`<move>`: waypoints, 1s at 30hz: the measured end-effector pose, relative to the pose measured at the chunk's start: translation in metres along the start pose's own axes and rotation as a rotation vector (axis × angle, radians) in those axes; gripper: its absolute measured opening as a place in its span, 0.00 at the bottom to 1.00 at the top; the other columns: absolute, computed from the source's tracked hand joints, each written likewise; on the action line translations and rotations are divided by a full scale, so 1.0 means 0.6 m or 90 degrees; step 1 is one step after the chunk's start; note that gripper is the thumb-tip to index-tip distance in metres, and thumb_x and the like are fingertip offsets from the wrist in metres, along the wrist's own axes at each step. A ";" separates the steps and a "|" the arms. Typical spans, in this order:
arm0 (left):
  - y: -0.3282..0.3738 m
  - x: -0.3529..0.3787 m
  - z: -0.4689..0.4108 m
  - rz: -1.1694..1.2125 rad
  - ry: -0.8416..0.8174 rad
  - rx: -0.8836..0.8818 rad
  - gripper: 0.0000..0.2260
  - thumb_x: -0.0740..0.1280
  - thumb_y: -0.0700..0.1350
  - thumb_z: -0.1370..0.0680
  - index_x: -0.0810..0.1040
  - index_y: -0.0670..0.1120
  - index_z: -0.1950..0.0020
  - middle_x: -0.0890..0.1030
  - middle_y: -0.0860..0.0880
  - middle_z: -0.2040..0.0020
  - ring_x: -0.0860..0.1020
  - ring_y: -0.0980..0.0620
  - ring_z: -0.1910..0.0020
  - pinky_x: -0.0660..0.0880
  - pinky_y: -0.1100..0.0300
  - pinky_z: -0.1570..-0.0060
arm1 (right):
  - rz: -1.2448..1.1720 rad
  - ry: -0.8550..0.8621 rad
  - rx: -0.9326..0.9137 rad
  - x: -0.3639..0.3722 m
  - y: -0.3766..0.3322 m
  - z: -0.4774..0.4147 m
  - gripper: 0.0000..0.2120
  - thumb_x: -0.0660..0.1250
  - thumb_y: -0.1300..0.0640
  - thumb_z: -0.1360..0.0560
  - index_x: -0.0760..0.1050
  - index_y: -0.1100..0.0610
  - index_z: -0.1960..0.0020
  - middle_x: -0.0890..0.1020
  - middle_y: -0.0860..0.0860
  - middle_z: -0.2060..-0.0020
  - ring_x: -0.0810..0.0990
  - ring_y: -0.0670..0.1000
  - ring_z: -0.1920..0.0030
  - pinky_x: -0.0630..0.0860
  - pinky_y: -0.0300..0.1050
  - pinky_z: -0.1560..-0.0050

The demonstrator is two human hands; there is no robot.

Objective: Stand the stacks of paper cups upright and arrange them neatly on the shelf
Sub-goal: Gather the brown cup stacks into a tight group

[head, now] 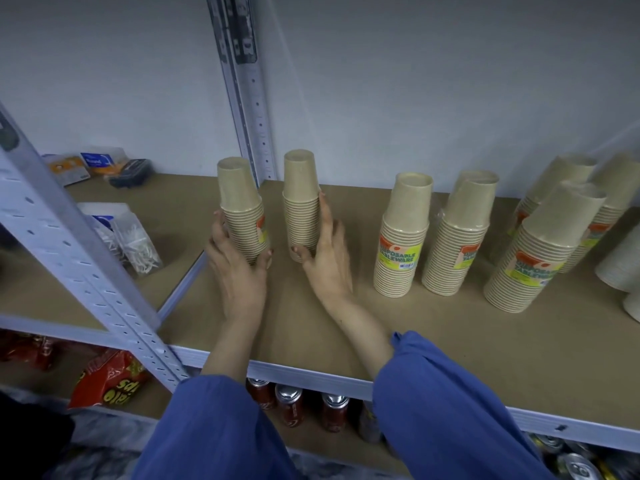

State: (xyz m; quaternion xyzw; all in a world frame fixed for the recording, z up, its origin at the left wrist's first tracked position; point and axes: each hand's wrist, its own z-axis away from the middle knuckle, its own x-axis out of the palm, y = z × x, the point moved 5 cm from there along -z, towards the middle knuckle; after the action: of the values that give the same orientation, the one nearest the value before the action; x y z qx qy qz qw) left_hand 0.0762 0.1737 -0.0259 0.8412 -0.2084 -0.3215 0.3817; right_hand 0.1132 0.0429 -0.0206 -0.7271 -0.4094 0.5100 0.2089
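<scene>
With left grip [235,268] clasping the left stack [242,216] and right grip [329,258] clasping the next stack [301,209], both upright near the back-left corner of the shelf [311,323], slide level, rims flat, into line.

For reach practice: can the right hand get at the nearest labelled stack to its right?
Probably yes, after letting go: only bare shelf lies between the right hand and the labelled stack.

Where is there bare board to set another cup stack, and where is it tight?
Free: the front strip of the shelf before the stacks, and the gap between right hand and middle stack. Crowded: the far-right cluster.
</scene>
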 end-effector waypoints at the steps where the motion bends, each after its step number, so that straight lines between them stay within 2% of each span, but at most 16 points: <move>1: -0.001 0.001 0.000 0.022 -0.017 -0.001 0.40 0.72 0.34 0.33 0.51 0.42 0.28 0.62 0.36 0.33 0.67 0.41 0.36 0.66 0.45 0.36 | -0.011 -0.003 0.001 -0.002 0.000 0.002 0.41 0.66 0.61 0.27 0.42 0.47 0.27 0.68 0.61 0.41 0.73 0.61 0.45 0.71 0.51 0.49; 4: -0.004 0.003 0.000 0.096 -0.067 -0.011 0.39 0.69 0.33 0.31 0.49 0.45 0.28 0.64 0.40 0.31 0.69 0.46 0.37 0.68 0.48 0.36 | -0.046 0.004 0.003 -0.011 0.003 0.011 0.40 0.64 0.66 0.28 0.44 0.49 0.26 0.68 0.61 0.38 0.73 0.61 0.41 0.71 0.52 0.45; 7: -0.009 0.012 0.000 0.157 -0.130 -0.033 0.36 0.66 0.30 0.29 0.47 0.42 0.29 0.65 0.46 0.35 0.67 0.52 0.38 0.66 0.55 0.36 | -0.075 0.003 0.003 -0.016 0.011 0.017 0.41 0.62 0.70 0.28 0.44 0.48 0.26 0.66 0.57 0.32 0.72 0.58 0.37 0.70 0.48 0.43; 9: -0.012 0.021 -0.001 0.192 -0.175 -0.035 0.32 0.62 0.27 0.28 0.48 0.39 0.30 0.64 0.43 0.32 0.65 0.52 0.35 0.62 0.55 0.33 | -0.085 -0.004 0.002 -0.018 0.015 0.018 0.41 0.61 0.70 0.29 0.43 0.48 0.26 0.64 0.54 0.29 0.70 0.55 0.34 0.69 0.45 0.42; 12: -0.015 0.029 0.000 0.221 -0.214 -0.036 0.30 0.60 0.26 0.27 0.48 0.38 0.30 0.60 0.40 0.28 0.61 0.52 0.31 0.57 0.53 0.29 | -0.087 -0.013 0.005 -0.019 0.016 0.020 0.42 0.63 0.67 0.28 0.41 0.49 0.26 0.62 0.55 0.28 0.67 0.56 0.32 0.67 0.45 0.39; 14: -0.016 0.031 -0.001 0.219 -0.216 -0.035 0.30 0.60 0.28 0.26 0.49 0.38 0.30 0.59 0.42 0.28 0.60 0.52 0.30 0.57 0.57 0.30 | -0.078 -0.001 0.013 -0.019 0.016 0.018 0.43 0.67 0.62 0.29 0.41 0.50 0.26 0.62 0.58 0.29 0.65 0.57 0.31 0.66 0.48 0.36; 16: -0.016 0.029 -0.001 0.214 -0.212 -0.035 0.31 0.64 0.30 0.27 0.51 0.39 0.31 0.61 0.45 0.30 0.61 0.54 0.32 0.59 0.60 0.32 | -0.045 0.010 0.021 -0.016 0.015 0.014 0.46 0.71 0.56 0.31 0.41 0.50 0.26 0.63 0.62 0.32 0.66 0.60 0.33 0.67 0.52 0.36; 18: -0.021 0.026 -0.003 0.175 -0.195 -0.037 0.35 0.70 0.36 0.30 0.53 0.40 0.31 0.61 0.47 0.32 0.62 0.50 0.31 0.61 0.57 0.33 | -0.003 0.013 0.036 -0.015 0.015 0.008 0.49 0.73 0.53 0.33 0.42 0.49 0.26 0.63 0.64 0.34 0.68 0.62 0.36 0.69 0.55 0.38; 21: -0.022 0.025 -0.002 0.071 -0.176 -0.010 0.42 0.74 0.47 0.36 0.54 0.40 0.31 0.60 0.40 0.32 0.61 0.43 0.32 0.61 0.49 0.32 | 0.022 0.009 0.036 -0.016 0.010 0.002 0.48 0.73 0.54 0.33 0.43 0.50 0.26 0.65 0.63 0.37 0.71 0.62 0.41 0.72 0.54 0.43; 24: -0.022 0.028 -0.004 0.057 -0.176 -0.016 0.39 0.75 0.38 0.34 0.54 0.39 0.31 0.62 0.37 0.34 0.64 0.41 0.35 0.64 0.45 0.34 | 0.010 0.010 0.019 -0.019 0.008 0.005 0.45 0.71 0.58 0.31 0.44 0.52 0.26 0.68 0.61 0.39 0.72 0.61 0.42 0.73 0.54 0.47; 26: -0.023 0.029 -0.008 0.085 -0.178 -0.028 0.37 0.72 0.33 0.33 0.54 0.39 0.31 0.65 0.36 0.35 0.68 0.41 0.37 0.66 0.45 0.36 | -0.018 0.018 0.023 -0.022 0.011 0.010 0.43 0.69 0.62 0.30 0.45 0.53 0.26 0.66 0.60 0.34 0.71 0.60 0.38 0.71 0.53 0.44; 30: -0.017 0.030 -0.005 0.123 -0.205 -0.041 0.36 0.68 0.29 0.31 0.50 0.39 0.30 0.66 0.37 0.35 0.69 0.46 0.42 0.68 0.51 0.39 | -0.085 0.024 0.039 -0.026 0.025 0.014 0.43 0.64 0.69 0.29 0.42 0.52 0.26 0.61 0.55 0.28 0.68 0.56 0.32 0.67 0.44 0.40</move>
State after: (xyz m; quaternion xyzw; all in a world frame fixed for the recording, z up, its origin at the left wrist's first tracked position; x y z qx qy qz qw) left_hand 0.0920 0.1706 -0.0391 0.7422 -0.3364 -0.4205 0.3989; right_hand 0.1089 0.0207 -0.0257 -0.7012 -0.4367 0.4933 0.2724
